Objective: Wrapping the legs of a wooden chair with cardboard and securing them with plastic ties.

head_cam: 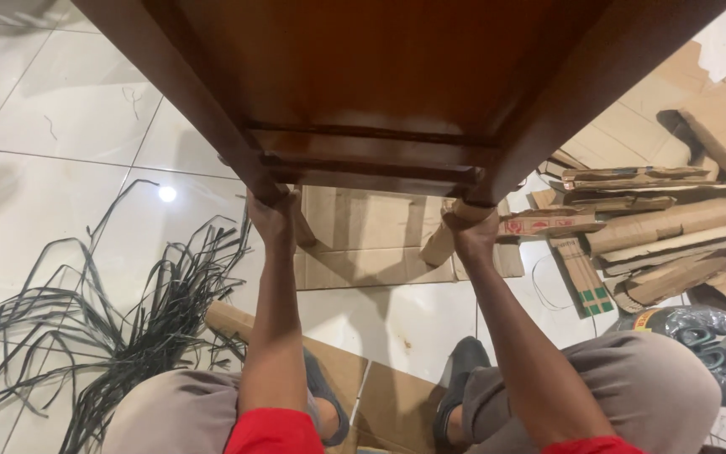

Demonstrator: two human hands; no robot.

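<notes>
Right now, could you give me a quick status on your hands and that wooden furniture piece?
Left hand and right hand each grip a leg of the brown wooden furniture. Held above flat cardboard. Black strapping tangled on tile floor, left.

I see the dark brown wooden furniture piece (380, 76) as smooth and varnished, with a soft sheen along its panel and rails; the floor (60, 126) is glossy pale tile, bright with reflected light; the flattened cardboard (363, 240) looks matt, dry and rough at its torn edges. The black strapping bands (128, 294) read as thin, slick plastic; the trousers (665, 378) are matt grey-brown cloth; the wrapped bundle (716, 345) shows shiny, crinkled plastic film.
</notes>
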